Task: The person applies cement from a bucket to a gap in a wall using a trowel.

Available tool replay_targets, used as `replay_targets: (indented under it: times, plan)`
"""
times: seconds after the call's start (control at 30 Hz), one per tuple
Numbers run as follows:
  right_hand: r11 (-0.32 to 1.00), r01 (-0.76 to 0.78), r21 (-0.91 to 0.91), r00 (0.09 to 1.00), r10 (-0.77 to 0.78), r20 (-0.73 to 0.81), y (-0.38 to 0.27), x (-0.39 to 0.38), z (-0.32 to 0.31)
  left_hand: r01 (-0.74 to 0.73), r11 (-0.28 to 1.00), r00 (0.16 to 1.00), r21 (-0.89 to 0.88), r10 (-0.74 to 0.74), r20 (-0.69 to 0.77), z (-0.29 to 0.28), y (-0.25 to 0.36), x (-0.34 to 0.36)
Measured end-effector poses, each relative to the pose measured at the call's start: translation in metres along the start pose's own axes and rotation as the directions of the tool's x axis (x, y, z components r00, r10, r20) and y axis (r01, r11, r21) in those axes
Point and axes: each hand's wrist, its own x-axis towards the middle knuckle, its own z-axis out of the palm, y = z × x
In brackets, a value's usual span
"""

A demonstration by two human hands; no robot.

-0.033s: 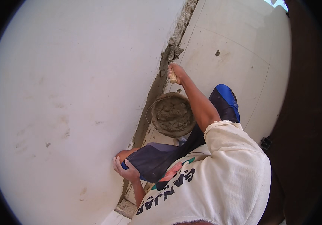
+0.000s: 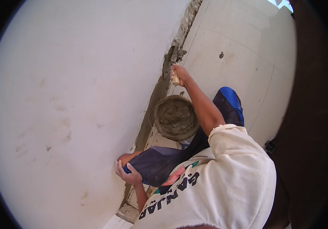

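Note:
My right hand (image 2: 178,73) is closed round the pale wooden handle of a trowel (image 2: 176,81). Its blade end, mostly hidden by the fist and grey mortar, is at the mortar-filled strip (image 2: 158,91) along the foot of the white wall. Lumps of wet mortar (image 2: 179,55) lie just beyond the fist. Between my legs and the wall stands a round bucket (image 2: 164,134) of grey mortar (image 2: 176,116), its thin wire handle tipped toward the wall. My left hand (image 2: 131,175) rests cupped over my bent left knee, fingers apart, with no tool in it.
The white wall (image 2: 68,95) fills the left side. Pale floor tiles (image 2: 240,49) run along the right, with a small mortar clump (image 2: 221,55) on them. Rough broken edging (image 2: 186,24) continues at the far end of the strip. My right knee (image 2: 228,99) is bent beside the bucket.

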Motion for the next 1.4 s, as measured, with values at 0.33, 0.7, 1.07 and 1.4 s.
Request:
replay_targets:
  times: [0.33, 0.7, 1.07, 1.4]
  plan:
    - [0.932, 0.131, -0.338, 0.983, -0.167, -0.078, 0.031, -0.042, 0.030, 0.017, 1.000, 1.000, -0.023, -0.017, 0.007, 0.008, 0.008, 0.004]
    - [0.895, 0.130, -0.427, 0.952, -0.233, -0.200, 0.044, -0.029, 0.011, 0.022, 0.999, 1.000, -0.036, -0.022, -0.003, -0.001, 0.005, 0.000]
    - [0.952, -0.183, -0.247, 0.974, 0.142, -0.176, 0.067, 0.003, -0.006, 0.023, 0.998, 1.000, -0.055, -0.024, -0.020, 0.001, 0.007, 0.001]
    - [0.956, -0.177, -0.233, 0.984, 0.175, -0.028, 0.062, -0.121, 0.026, 0.050, 0.998, 0.999, -0.026, -0.050, -0.001, 0.001, 0.004, 0.001]
